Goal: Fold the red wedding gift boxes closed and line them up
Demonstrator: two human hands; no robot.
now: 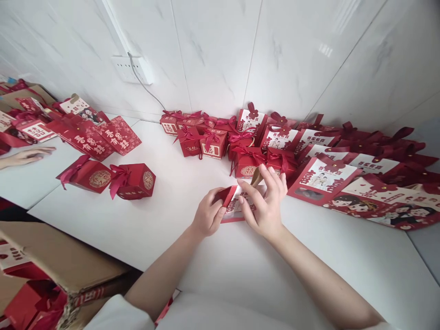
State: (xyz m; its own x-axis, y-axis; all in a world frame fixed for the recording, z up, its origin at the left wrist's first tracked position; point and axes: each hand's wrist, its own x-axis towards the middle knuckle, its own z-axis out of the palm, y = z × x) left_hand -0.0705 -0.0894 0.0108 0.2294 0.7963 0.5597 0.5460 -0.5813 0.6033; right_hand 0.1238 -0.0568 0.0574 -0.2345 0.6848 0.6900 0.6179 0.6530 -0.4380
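Observation:
Both of my hands meet over a small flat red and white paper box (231, 204) on the white table (172, 215). My left hand (209, 213) pinches its red left flap with curled fingers. My right hand (266, 201) grips the right side of the same box, thumb pressed on the printed panel, fingers bent over the top. Just beyond my right hand stand several folded red gift boxes with ribbon bows (245, 162).
Flat printed box blanks (325, 178) lie fanned along the right wall. Two red boxes with bows (132, 181) sit at the left. More red packets (103, 137) lie farther left, near another person's hand (25, 156). An open cardboard carton (65, 266) stands at bottom left.

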